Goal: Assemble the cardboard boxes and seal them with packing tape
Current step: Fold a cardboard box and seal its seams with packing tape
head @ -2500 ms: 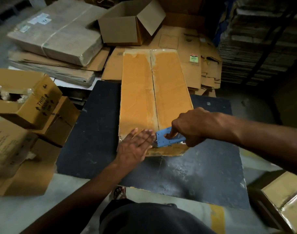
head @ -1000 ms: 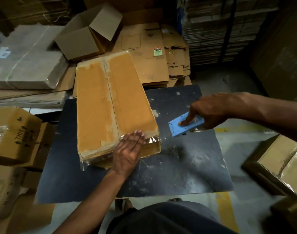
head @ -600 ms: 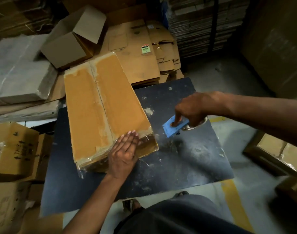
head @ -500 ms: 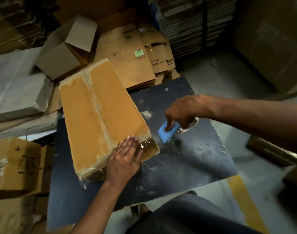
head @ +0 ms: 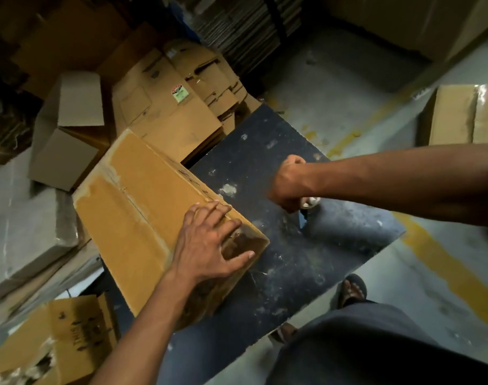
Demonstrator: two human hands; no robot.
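A long brown cardboard box (head: 137, 207) with tape along its top seam lies on the black table (head: 279, 262). My left hand (head: 209, 243) rests on the box's near right corner, fingers spread on top and thumb down the end face. To the right of the box, my right hand (head: 290, 184) grips the blue tape dispenser (head: 306, 209) low over the table. Only the dispenser's blue tip and a bit of the tape roll show under the fist.
Flattened cartons (head: 179, 101) pile up behind the table, beside an open empty box (head: 68, 129). A wrapped bundle (head: 23, 218) lies at the left and a printed carton (head: 56, 337) at the lower left. A taped box (head: 462, 115) stands on the floor at right. My sandalled foot (head: 351, 290) is by the table's edge.
My right hand carried the dispenser away from the box end, rightward and down toward the table. My left hand shifted to the box's near right corner, and the box swung counterclockwise.
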